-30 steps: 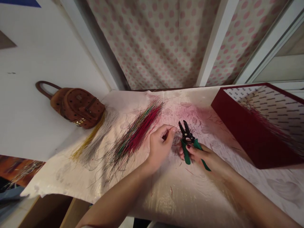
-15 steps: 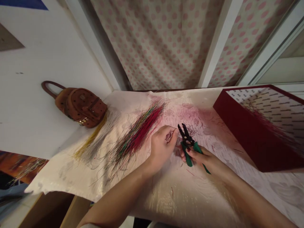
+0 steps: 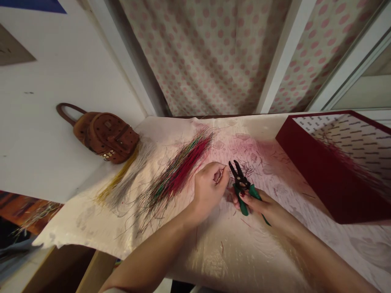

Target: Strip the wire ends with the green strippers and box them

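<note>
My left hand (image 3: 210,183) is closed in a pinch beside the tool's jaws; what it pinches is too thin to make out. Green-handled wire strippers (image 3: 244,189) with black jaws, slightly parted, are in my right hand (image 3: 255,201), its fingers around the handles. Short dark and red wire clippings (image 3: 249,169) lie on the cloth just behind the jaws. To the left of my left hand lies a long bundle of red, green and dark wires (image 3: 186,165), spread diagonally on the pale cloth.
A brown backpack (image 3: 106,136) leans at the left wall, with yellow wires (image 3: 117,183) and silver wires (image 3: 130,185) before it. At the right stands a dark red box (image 3: 317,175) with red wires (image 3: 351,158) in it. A dotted curtain (image 3: 214,57) hangs behind.
The view has shifted slightly, so the backpack and box appear a little farther right. Both hands keep nearly the same pose, with the strippers still in my right hand.
</note>
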Action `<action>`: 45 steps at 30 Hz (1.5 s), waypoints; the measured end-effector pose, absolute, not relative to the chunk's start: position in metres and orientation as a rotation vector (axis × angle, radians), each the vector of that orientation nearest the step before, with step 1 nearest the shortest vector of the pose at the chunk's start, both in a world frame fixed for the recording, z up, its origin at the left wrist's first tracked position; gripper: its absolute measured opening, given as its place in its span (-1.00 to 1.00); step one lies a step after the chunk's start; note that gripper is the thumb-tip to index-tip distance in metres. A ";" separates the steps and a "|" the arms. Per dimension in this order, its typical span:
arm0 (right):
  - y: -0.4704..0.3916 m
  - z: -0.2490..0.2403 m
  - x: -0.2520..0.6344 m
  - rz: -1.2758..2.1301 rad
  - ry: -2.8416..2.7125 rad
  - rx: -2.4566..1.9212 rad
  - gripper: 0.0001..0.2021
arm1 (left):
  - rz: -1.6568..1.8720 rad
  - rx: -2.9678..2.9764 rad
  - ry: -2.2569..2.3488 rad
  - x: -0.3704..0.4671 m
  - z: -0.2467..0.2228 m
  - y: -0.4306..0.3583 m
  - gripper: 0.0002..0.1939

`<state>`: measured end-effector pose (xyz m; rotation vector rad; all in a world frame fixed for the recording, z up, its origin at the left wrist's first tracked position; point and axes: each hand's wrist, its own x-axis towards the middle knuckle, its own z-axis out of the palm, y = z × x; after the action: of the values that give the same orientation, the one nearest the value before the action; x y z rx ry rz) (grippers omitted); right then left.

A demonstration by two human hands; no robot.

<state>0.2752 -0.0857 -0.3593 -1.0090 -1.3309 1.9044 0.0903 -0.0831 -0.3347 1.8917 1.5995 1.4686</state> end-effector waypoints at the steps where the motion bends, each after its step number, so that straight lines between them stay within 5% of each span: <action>1: -0.085 -0.359 0.275 1.896 -1.345 -1.009 -0.58 | 1.469 1.895 1.598 0.090 -0.335 -0.083 -0.70; 45: -0.083 -0.366 0.278 1.009 -1.937 -1.461 -0.80 | 1.388 2.031 1.623 0.091 -0.339 -0.082 -0.79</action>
<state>0.2783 -0.0828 -0.3659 -1.4613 -1.9371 1.0086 0.0913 -0.0818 -0.3389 2.0309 1.6229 1.3878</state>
